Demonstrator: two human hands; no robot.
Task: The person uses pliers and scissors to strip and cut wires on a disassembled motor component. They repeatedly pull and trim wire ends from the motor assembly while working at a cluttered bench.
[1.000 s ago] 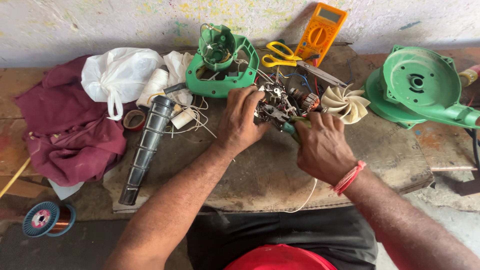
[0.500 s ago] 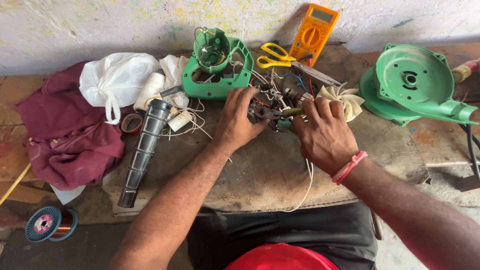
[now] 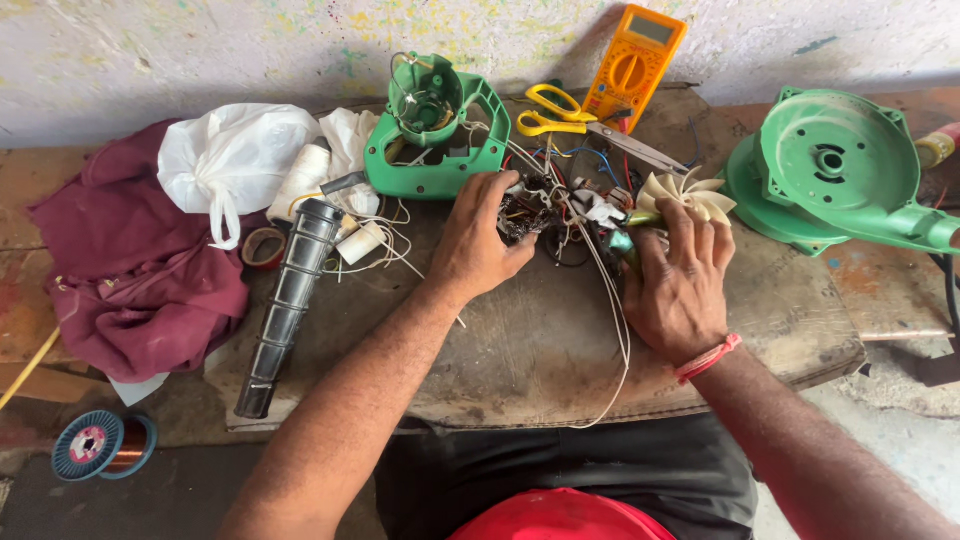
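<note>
My left hand (image 3: 478,243) grips a small motor core with a tangle of wires (image 3: 535,212) on the worn wooden board (image 3: 520,350). My right hand (image 3: 680,280) holds the other end of the same assembly, fingers closed around a green-tipped part (image 3: 622,241) beside a cream plastic fan wheel (image 3: 688,194). White wires (image 3: 615,330) trail from the motor toward me between the hands. A red band circles my right wrist.
A green handle housing (image 3: 435,140), yellow scissors (image 3: 560,112) and an orange multimeter (image 3: 632,66) lie behind the hands. A green blower casing (image 3: 830,170) sits right. A black ribbed nozzle (image 3: 285,305), white bag (image 3: 230,160), maroon cloth (image 3: 130,270) and copper wire spool (image 3: 100,445) lie left.
Both hands have shifted slightly on the motor assembly; the right hand has slid closer over the part next to the fan wheel. The view has drifted a little.
</note>
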